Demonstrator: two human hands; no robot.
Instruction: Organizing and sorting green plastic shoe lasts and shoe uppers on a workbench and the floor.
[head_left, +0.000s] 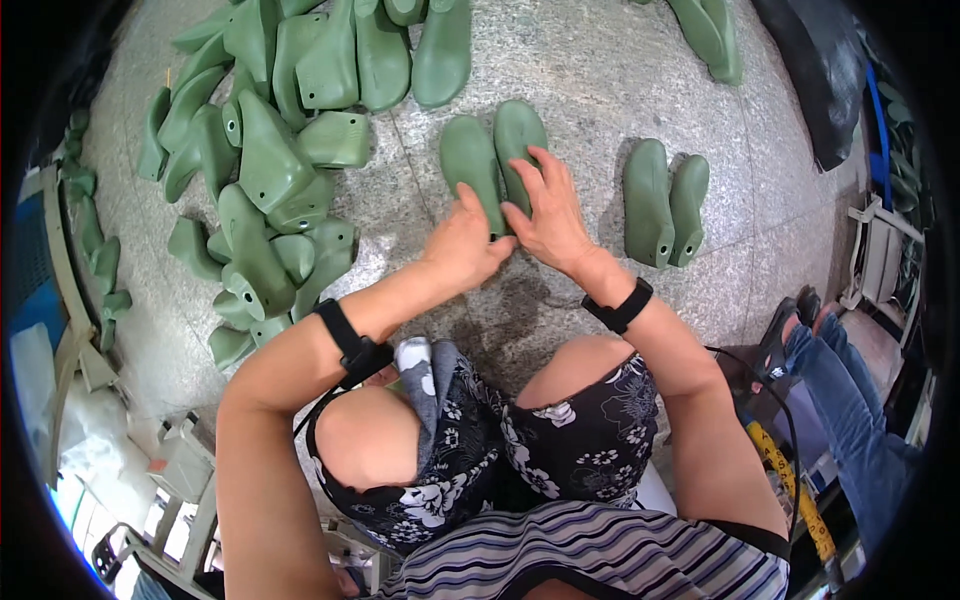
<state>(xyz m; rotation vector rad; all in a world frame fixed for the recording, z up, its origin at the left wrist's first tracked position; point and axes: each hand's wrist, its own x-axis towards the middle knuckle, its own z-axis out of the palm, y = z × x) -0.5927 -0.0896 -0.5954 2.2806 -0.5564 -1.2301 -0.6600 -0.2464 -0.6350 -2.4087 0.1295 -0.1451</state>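
Two green shoe lasts lie side by side on the grey stone floor in front of my knees. My left hand [462,243] grips the lower end of the left shoe last [468,150], its thumb by the hole there. Over the right shoe last [519,125] bends my right hand [552,215], with fingertips on its side and the thumb near its lower end. My fingers hide the lower parts of both lasts. Just to the right, a separate pair of lasts [648,195] lies on the floor, touching neither hand.
A large heap of green lasts [275,160] spreads along the left, with more lasts [708,35] at the far right. Black sheeting [815,75] hangs at the upper right. Another person's legs in jeans [845,400] show at the right, near a yellow-wrapped pole [790,490].
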